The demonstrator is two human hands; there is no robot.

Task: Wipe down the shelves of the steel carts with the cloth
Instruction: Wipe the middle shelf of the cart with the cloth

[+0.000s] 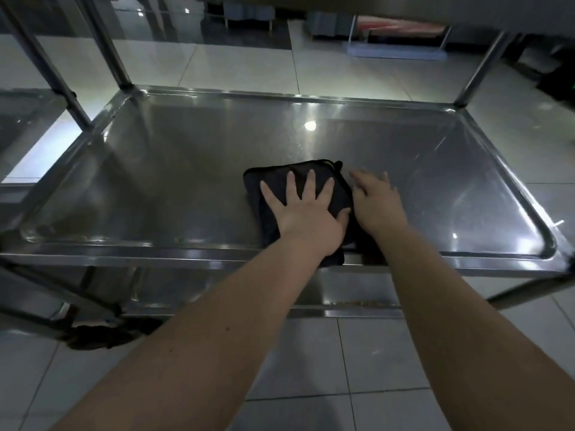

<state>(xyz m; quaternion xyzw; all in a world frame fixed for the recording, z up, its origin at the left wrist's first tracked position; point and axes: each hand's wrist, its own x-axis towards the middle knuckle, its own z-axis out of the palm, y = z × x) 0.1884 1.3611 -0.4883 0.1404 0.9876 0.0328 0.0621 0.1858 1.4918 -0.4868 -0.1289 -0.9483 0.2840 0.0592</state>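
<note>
Left hand [306, 213] is laid flat on the folded black cloth [275, 172], fingers spread, forearm stretched forward. Right hand [375, 200] is held flat at the cloth's right edge, fingers straight, slightly blurred. Cloth is set near the front rim of the steel cart shelf [186, 169].

The person's left forearm [217, 334] and right forearm [460, 309] were bare from the wrists down to the lower edge of the head view, and the fingers [311, 185] were uncovered too. Two small dark spots [228, 328] marked the left forearm. The left grip [306, 214] showed sharply, its back to the camera; the right grip [376, 202] was blurred at the fingertips [354, 175].
</note>
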